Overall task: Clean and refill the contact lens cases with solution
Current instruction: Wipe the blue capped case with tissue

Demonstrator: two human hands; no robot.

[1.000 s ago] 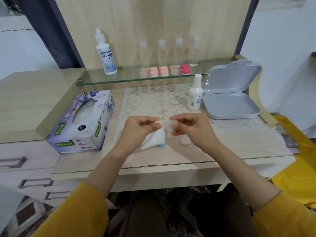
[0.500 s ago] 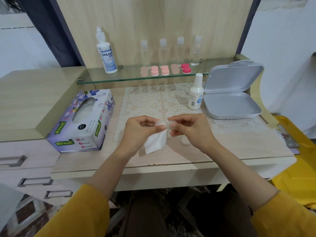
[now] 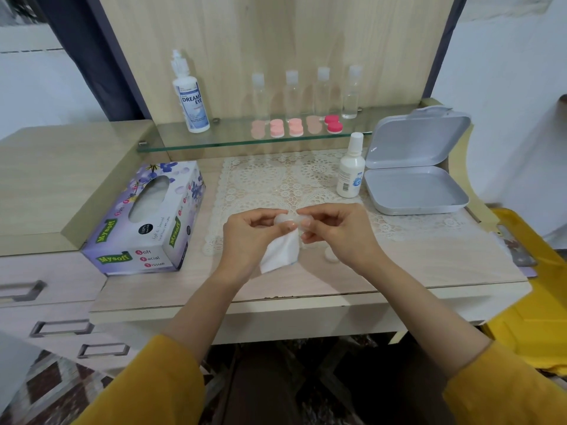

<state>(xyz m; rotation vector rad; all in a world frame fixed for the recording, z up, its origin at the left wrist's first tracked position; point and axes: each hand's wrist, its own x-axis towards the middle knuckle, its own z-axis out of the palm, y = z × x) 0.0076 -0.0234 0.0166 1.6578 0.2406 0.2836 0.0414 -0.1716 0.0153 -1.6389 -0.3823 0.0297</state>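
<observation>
My left hand (image 3: 250, 234) pinches a white tissue (image 3: 280, 251) that hangs down over the desk. My right hand (image 3: 334, 230) pinches a small clear lens case (image 3: 302, 227) against the tissue; most of the case is hidden by fingers. A pale round cap (image 3: 331, 255) lies on the desk just below my right hand. A small white solution bottle (image 3: 350, 167) stands on the lace mat (image 3: 276, 182). Several pink and red lens cases (image 3: 296, 127) sit in a row on the glass shelf (image 3: 214, 139), beside a larger solution bottle (image 3: 190, 96).
A tissue box (image 3: 144, 219) lies at the left of the desk. An open grey hinged box (image 3: 414, 170) stands at the right. Several clear empty bottles (image 3: 306, 90) line the shelf back. A yellow bin (image 3: 530, 289) sits beyond the desk's right edge.
Both hands have stayed together over the mat, shifting slightly up. The tissue now covers the blue part seen under it a second ago.
</observation>
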